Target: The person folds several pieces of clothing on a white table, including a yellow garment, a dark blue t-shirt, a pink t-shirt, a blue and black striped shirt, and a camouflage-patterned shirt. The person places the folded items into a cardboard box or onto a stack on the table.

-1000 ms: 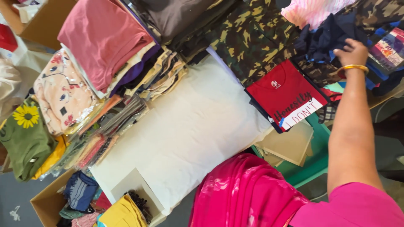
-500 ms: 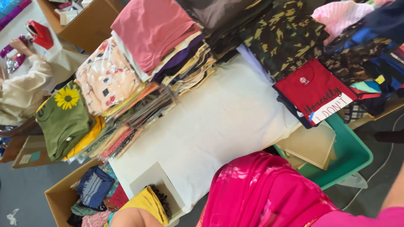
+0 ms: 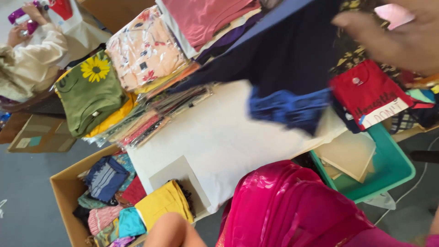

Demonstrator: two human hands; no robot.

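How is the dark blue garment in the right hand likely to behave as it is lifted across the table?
The dark blue garment probably hangs floppy: it drapes from the right hand in loose folds. It looks light, carried by one hand. Its trailing edge may drag over the white table cover.

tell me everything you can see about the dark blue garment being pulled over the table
The dark blue garment looks like soft navy fabric, motion-blurred, stretched in the air across the white table. Its lower edge shows a brighter blue, bunched part. The right hand grips it at the upper right. It covers part of the clothing stacks behind it.
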